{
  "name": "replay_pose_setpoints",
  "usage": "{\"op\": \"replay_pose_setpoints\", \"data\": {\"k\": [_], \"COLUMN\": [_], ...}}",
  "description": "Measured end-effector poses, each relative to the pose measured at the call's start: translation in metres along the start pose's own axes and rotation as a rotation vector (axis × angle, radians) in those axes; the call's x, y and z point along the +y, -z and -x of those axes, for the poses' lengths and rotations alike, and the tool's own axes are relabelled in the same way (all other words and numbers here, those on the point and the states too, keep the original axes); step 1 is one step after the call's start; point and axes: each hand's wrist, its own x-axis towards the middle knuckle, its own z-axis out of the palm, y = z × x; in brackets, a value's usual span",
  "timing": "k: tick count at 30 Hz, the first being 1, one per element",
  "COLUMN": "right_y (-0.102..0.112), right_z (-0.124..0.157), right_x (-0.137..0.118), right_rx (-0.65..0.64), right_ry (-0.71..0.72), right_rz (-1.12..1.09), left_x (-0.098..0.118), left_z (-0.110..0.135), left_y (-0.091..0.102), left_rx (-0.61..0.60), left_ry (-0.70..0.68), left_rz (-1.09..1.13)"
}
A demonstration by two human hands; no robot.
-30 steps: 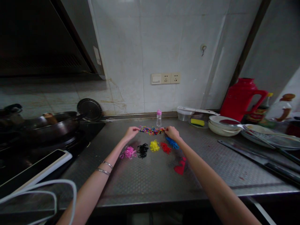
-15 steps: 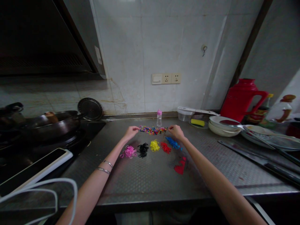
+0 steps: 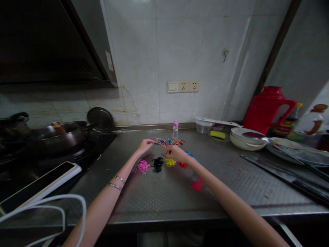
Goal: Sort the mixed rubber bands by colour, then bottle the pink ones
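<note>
A strip of mixed coloured rubber bands [image 3: 164, 141] lies near the back of the metal counter. My left hand [image 3: 146, 145] is at the strip's left end with its fingers pinched; what they hold, if anything, is too small to tell. My right hand [image 3: 176, 153] is closed in a pinch, with a small black rubber band [image 3: 162, 154] at its fingertips. It hovers between the strip and the sorted piles: pink bands [image 3: 143, 166], black bands [image 3: 157, 165], yellow bands [image 3: 170, 162], red bands [image 3: 183, 165] and partly hidden blue bands [image 3: 189, 154].
Behind the strip stands a small pink-capped bottle [image 3: 175, 130]. A red heart-shaped piece [image 3: 197, 184] lies in front. To the right are a yellow sponge [image 3: 218, 134], bowls [image 3: 246, 142], a knife [image 3: 272, 173] and a red thermos [image 3: 267, 111]. A wok [image 3: 61, 135] sits on the left.
My right hand has moved left and nearer to me, from the strip's right end to above the yellow and black piles. My left hand has stayed at the strip's left end.
</note>
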Motion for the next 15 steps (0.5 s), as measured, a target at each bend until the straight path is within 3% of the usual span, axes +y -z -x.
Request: {"op": "replay_pose_setpoints", "data": {"k": [6, 15], "right_y": [-0.008, -0.002], "right_z": [-0.003, 0.0], "right_x": [-0.023, -0.018], "right_rx": [-0.088, -0.041], "right_ry": [0.082, 0.057], "right_rz": [0.079, -0.027], "left_x": [-0.003, 0.004], "left_z": [-0.002, 0.002], "left_y": [-0.001, 0.0], "left_rx": [-0.014, -0.027], "left_ry": [-0.012, 0.016], "left_rz": [-0.003, -0.001]}}
